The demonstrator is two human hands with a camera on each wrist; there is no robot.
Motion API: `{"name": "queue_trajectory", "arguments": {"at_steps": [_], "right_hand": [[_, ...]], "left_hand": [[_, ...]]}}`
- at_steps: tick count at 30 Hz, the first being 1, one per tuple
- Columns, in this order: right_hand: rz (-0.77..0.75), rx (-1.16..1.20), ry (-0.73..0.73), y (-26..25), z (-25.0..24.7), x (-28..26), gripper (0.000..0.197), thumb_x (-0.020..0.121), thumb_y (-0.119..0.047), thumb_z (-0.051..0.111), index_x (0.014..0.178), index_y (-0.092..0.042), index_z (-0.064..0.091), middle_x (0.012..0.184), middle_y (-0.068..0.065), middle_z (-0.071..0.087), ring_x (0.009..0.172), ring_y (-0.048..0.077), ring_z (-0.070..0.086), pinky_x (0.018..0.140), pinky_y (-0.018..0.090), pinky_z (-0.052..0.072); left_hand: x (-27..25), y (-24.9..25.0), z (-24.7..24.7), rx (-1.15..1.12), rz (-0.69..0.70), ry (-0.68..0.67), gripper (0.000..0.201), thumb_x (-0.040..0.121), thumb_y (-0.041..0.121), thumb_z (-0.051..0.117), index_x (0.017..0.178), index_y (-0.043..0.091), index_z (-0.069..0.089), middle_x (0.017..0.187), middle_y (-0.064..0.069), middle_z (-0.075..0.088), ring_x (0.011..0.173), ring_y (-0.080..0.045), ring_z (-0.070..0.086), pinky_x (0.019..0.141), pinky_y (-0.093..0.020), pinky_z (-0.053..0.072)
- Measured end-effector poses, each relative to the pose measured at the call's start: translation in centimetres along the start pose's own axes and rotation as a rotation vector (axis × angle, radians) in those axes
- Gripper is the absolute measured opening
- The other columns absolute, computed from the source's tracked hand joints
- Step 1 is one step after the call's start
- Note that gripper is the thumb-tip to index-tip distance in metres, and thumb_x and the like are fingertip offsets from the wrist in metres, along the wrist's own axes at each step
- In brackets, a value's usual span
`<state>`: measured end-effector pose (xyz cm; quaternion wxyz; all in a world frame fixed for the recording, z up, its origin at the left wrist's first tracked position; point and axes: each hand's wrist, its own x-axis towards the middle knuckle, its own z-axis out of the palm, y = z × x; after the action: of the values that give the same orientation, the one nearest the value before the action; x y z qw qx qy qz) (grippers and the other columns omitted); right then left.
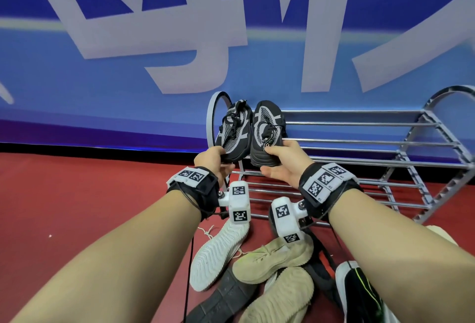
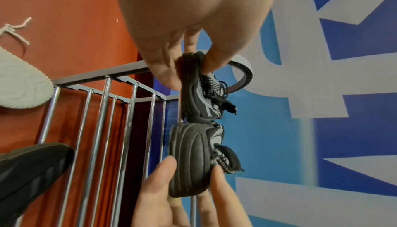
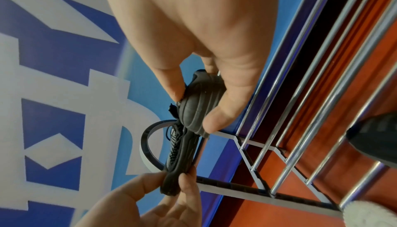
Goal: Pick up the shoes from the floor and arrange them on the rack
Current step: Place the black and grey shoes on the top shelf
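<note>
My left hand [image 1: 214,159] pinches left black shoe [image 1: 235,130], right hand [image 1: 282,162] grips right black shoe [image 1: 267,130]; pair side by side above rack [image 1: 359,142] top tier's left end, long axes pointing toward wall, toes near me

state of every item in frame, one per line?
Left hand: pinches the left black shoe.
Right hand: holds the right black shoe.
Black shoes: side by side, toes up, at rack's top tier.
Rack: upright against wall.
Beige shoes: piled on floor.
White shoe: sole up.
</note>
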<state>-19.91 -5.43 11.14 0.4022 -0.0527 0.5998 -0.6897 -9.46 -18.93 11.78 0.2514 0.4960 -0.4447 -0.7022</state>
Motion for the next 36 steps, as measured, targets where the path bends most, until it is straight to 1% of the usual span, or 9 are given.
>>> {"name": "queue_trajectory", "arguments": {"at_steps": [4, 7, 12, 16, 20, 24, 26, 33, 36], "right_hand": [[-0.017, 0.085, 0.037, 0.1, 0.2, 0.1, 0.041, 0.091, 0.000, 0.057, 0.128, -0.008, 0.041, 0.116, 0.024, 0.063, 0.078, 0.038, 0.068, 0.065, 0.046, 0.060], [-0.040, 0.116, 0.035, 0.3, 0.4, 0.2, 0.035, 0.093, 0.001, 0.057, 0.120, -0.012, 0.039, 0.100, 0.017, 0.061, 0.071, 0.034, 0.066, 0.067, 0.047, 0.057], [-0.035, 0.131, 0.016, 0.8, 0.5, 0.4, 0.039, 0.093, -0.002, 0.059, 0.130, -0.006, 0.047, 0.120, 0.022, 0.064, 0.087, 0.037, 0.068, 0.076, 0.050, 0.059], [-0.023, 0.185, -0.026, 0.7, 0.3, 0.1, 0.036, 0.093, 0.006, 0.053, 0.127, -0.004, 0.054, 0.123, 0.021, 0.064, 0.095, 0.034, 0.068, 0.077, 0.047, 0.059], [0.030, 0.072, -0.084, 0.1, -0.2, -0.8, 0.042, 0.092, 0.002, 0.055, 0.132, -0.011, 0.051, 0.132, 0.017, 0.059, 0.101, 0.033, 0.066, 0.088, 0.048, 0.055], [0.140, -0.182, -0.100, -0.3, -1.3, -2.7, 0.071, 0.095, -0.013, 0.059, 0.152, -0.032, 0.022, 0.151, 0.020, 0.035, 0.111, 0.045, 0.060, 0.085, 0.049, 0.053], [0.127, -0.198, -0.072, -0.6, -1.9, -4.1, 0.076, 0.096, -0.013, 0.057, 0.155, -0.030, 0.012, 0.152, 0.024, 0.031, 0.114, 0.045, 0.059, 0.088, 0.050, 0.052], [0.120, -0.222, -0.013, 0.5, -5.7, -10.6, 0.044, 0.098, -0.013, 0.053, 0.139, -0.017, 0.038, 0.136, 0.022, 0.050, 0.113, 0.043, 0.062, 0.098, 0.051, 0.049], [0.149, -0.272, 0.046, 1.7, -9.0, -12.9, 0.042, 0.098, -0.012, 0.053, 0.138, -0.016, 0.039, 0.126, 0.020, 0.054, 0.114, 0.043, 0.061, 0.098, 0.052, 0.049]], "left_hand": [[-0.1, 0.1, -0.2, -0.072, -0.030, -0.066, 0.009, 0.088, -0.010, 0.049, 0.089, -0.004, 0.055, 0.103, -0.024, 0.068, 0.077, -0.031, 0.068, 0.069, -0.033, 0.060], [0.0, 0.1, 0.1, -0.148, -0.029, -0.039, 0.009, 0.091, -0.012, 0.050, 0.087, -0.006, 0.056, 0.101, -0.025, 0.065, 0.074, -0.030, 0.066, 0.083, -0.039, 0.058], [0.0, -0.1, 0.3, -0.186, -0.022, -0.031, 0.007, 0.091, -0.010, 0.055, 0.086, -0.006, 0.056, 0.085, -0.019, 0.064, 0.069, -0.027, 0.065, 0.075, -0.037, 0.060], [0.3, -0.4, 0.2, -0.176, -0.001, 0.003, 0.005, 0.091, -0.007, 0.059, 0.087, -0.005, 0.057, 0.089, -0.019, 0.066, 0.073, -0.028, 0.068, 0.064, -0.034, 0.061], [0.4, -0.6, 0.0, -0.036, 0.033, -0.016, 0.012, 0.096, 0.014, 0.059, 0.095, 0.002, 0.058, 0.101, -0.016, 0.065, 0.102, -0.033, 0.067, 0.090, -0.043, 0.056], [-1.3, -1.5, -0.6, 0.214, 0.102, 0.008, 0.020, 0.091, 0.025, 0.063, 0.085, 0.007, 0.056, 0.079, -0.012, 0.061, 0.066, -0.025, 0.062, 0.067, -0.037, 0.053], [-2.6, -1.7, -0.4, 0.297, 0.136, -0.007, 0.022, 0.090, 0.025, 0.064, 0.082, 0.007, 0.055, 0.075, -0.012, 0.056, 0.058, -0.023, 0.058, 0.060, -0.033, 0.047], [-7.7, -3.7, 2.9, 0.455, 0.284, -0.162, 0.012, 0.083, 0.015, 0.065, 0.079, 0.011, 0.054, 0.067, -0.005, 0.054, 0.051, -0.019, 0.055, 0.051, -0.024, 0.044], [-9.3, -6.0, 5.4, 0.571, 0.307, -0.268, 0.014, 0.074, 0.017, 0.067, 0.068, 0.014, 0.055, 0.070, -0.009, 0.058, 0.068, -0.023, 0.058, 0.067, -0.037, 0.052]]}}
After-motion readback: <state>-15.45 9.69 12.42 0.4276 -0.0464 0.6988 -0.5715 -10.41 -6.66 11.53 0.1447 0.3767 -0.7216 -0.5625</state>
